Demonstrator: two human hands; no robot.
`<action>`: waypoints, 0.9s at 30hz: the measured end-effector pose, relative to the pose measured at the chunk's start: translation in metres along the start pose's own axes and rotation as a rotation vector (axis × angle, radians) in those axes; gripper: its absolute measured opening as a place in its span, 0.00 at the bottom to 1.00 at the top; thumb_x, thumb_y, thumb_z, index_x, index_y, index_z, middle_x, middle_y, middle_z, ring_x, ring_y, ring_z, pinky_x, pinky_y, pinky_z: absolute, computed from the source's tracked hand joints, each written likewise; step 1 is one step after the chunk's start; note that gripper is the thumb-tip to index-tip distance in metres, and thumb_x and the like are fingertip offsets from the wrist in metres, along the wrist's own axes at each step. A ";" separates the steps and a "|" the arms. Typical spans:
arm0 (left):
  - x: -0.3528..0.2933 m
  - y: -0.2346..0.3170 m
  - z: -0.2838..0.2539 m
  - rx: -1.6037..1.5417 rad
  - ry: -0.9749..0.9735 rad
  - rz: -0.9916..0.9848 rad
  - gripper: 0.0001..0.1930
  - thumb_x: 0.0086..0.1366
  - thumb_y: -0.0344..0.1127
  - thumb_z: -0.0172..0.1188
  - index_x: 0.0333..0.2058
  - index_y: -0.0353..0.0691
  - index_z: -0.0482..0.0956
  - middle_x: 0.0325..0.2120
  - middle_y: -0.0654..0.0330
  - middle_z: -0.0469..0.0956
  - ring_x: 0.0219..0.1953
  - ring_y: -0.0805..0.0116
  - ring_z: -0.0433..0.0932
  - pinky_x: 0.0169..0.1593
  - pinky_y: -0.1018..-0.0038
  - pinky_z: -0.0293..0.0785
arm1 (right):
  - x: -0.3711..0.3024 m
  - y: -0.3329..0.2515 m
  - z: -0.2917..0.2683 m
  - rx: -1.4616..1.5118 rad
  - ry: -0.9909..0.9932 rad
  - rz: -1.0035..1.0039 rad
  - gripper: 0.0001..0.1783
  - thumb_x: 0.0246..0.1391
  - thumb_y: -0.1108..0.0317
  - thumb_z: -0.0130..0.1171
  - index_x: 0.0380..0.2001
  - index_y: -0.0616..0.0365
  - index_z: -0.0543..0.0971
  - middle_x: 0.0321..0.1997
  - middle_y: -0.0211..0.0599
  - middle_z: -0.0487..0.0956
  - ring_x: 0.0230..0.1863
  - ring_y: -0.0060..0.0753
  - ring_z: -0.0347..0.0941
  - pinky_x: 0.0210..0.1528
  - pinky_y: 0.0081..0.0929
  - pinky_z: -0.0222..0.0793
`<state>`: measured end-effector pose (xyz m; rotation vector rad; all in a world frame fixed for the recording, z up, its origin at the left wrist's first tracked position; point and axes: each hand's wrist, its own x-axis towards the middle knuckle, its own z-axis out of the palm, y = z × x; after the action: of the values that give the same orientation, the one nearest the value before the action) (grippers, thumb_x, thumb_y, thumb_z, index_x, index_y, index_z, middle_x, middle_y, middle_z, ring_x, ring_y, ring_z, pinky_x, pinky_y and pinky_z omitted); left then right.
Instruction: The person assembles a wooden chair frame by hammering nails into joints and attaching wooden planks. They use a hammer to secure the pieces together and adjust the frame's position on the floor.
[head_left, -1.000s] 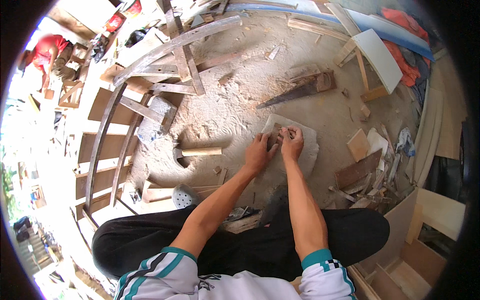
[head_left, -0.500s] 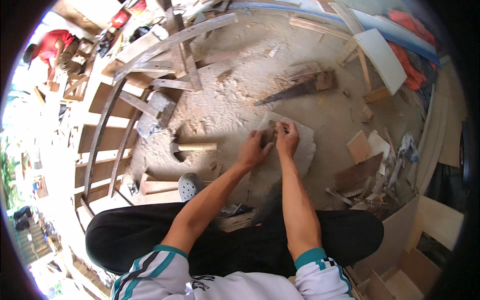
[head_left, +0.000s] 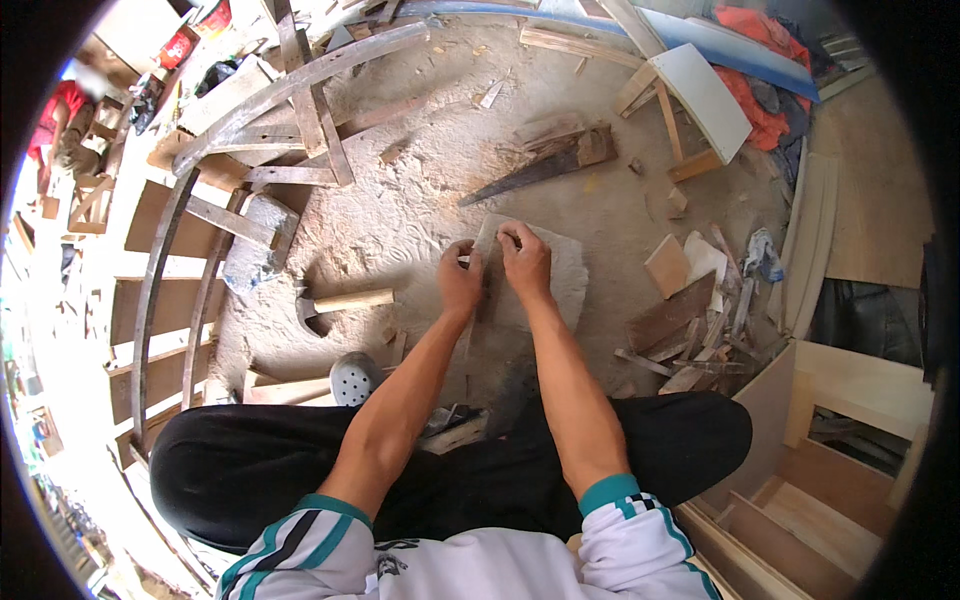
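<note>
My left hand (head_left: 460,282) is closed on the left side of a narrow piece of wood (head_left: 489,238), its fingers curled. My right hand (head_left: 526,262) grips the same piece from the right, knuckles up. The wood is held lengthwise away from me, over a pale flat stone slab (head_left: 562,285) on the ground. Fingers cover part of the wood, so its full shape is hidden. Left of my hands lies a claw hammer (head_left: 350,301) with a wooden handle. Beyond them a handsaw (head_left: 545,170) rests on the dusty floor, its wooden handle to the right.
Wood scraps (head_left: 690,310) are heaped at right, before an open wooden box frame (head_left: 860,385). A white board (head_left: 702,103) leans at far right. Dark curved wooden bars (head_left: 150,300) and a grey block (head_left: 255,250) stand at left. Another person (head_left: 72,125) works at far left.
The wood piece is turned so that a longer, narrower side shows between my hands. The whole scene has shifted left in the view.
</note>
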<state>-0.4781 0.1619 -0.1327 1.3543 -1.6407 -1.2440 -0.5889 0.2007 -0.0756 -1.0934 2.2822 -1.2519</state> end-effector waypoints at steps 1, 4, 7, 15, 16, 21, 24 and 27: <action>0.002 0.003 0.000 -0.003 0.011 -0.029 0.11 0.59 0.32 0.59 0.40 0.37 0.79 0.32 0.53 0.80 0.34 0.61 0.79 0.39 0.69 0.74 | -0.001 0.001 0.000 -0.025 0.014 -0.042 0.07 0.53 0.70 0.58 0.35 0.59 0.78 0.34 0.45 0.81 0.37 0.49 0.78 0.39 0.37 0.72; 0.006 0.010 -0.002 -0.068 0.029 -0.040 0.11 0.59 0.32 0.60 0.40 0.37 0.80 0.31 0.56 0.81 0.31 0.62 0.80 0.38 0.69 0.75 | -0.002 0.000 0.000 -0.093 0.032 -0.094 0.06 0.53 0.70 0.58 0.35 0.58 0.78 0.34 0.46 0.81 0.37 0.51 0.77 0.39 0.38 0.72; 0.012 0.013 -0.006 -0.130 -0.033 -0.073 0.11 0.58 0.32 0.61 0.40 0.38 0.80 0.32 0.55 0.82 0.31 0.62 0.81 0.38 0.69 0.76 | -0.001 -0.001 0.003 -0.131 0.001 -0.088 0.06 0.53 0.71 0.58 0.35 0.58 0.79 0.34 0.46 0.80 0.38 0.52 0.77 0.39 0.39 0.71; 0.016 0.032 -0.013 -0.223 -0.133 -0.101 0.11 0.58 0.31 0.60 0.40 0.34 0.80 0.35 0.51 0.82 0.37 0.61 0.83 0.42 0.69 0.77 | -0.003 -0.002 0.011 -0.251 -0.004 -0.171 0.08 0.52 0.71 0.59 0.37 0.58 0.80 0.34 0.44 0.81 0.36 0.45 0.79 0.39 0.34 0.72; 0.017 0.030 -0.014 -0.233 -0.135 -0.100 0.11 0.58 0.31 0.60 0.40 0.34 0.80 0.35 0.51 0.82 0.37 0.61 0.83 0.42 0.69 0.77 | -0.003 -0.003 0.013 -0.251 0.012 -0.172 0.08 0.52 0.72 0.59 0.37 0.57 0.80 0.35 0.44 0.81 0.36 0.45 0.79 0.39 0.34 0.73; 0.023 0.010 -0.013 -0.224 -0.169 -0.063 0.12 0.58 0.31 0.59 0.40 0.34 0.80 0.35 0.50 0.82 0.37 0.59 0.82 0.42 0.69 0.76 | 0.000 -0.001 0.015 -0.285 -0.002 -0.211 0.08 0.52 0.73 0.58 0.37 0.58 0.81 0.35 0.45 0.81 0.37 0.46 0.79 0.40 0.34 0.73; 0.023 0.005 -0.014 -0.201 -0.246 -0.017 0.13 0.57 0.31 0.60 0.42 0.35 0.79 0.37 0.49 0.81 0.37 0.58 0.82 0.42 0.67 0.76 | -0.002 -0.001 0.014 -0.290 -0.008 -0.221 0.08 0.53 0.74 0.58 0.37 0.58 0.81 0.35 0.45 0.81 0.38 0.46 0.79 0.40 0.34 0.73; 0.026 0.006 -0.014 -0.160 -0.295 0.045 0.15 0.57 0.33 0.61 0.43 0.35 0.78 0.36 0.50 0.81 0.36 0.59 0.82 0.41 0.67 0.76 | -0.002 -0.001 0.013 -0.291 -0.005 -0.232 0.08 0.53 0.73 0.58 0.37 0.59 0.81 0.35 0.45 0.82 0.39 0.46 0.79 0.40 0.34 0.73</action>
<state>-0.4742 0.1331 -0.1244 1.0692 -1.7137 -1.5711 -0.5798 0.1941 -0.0820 -1.4955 2.4431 -1.0106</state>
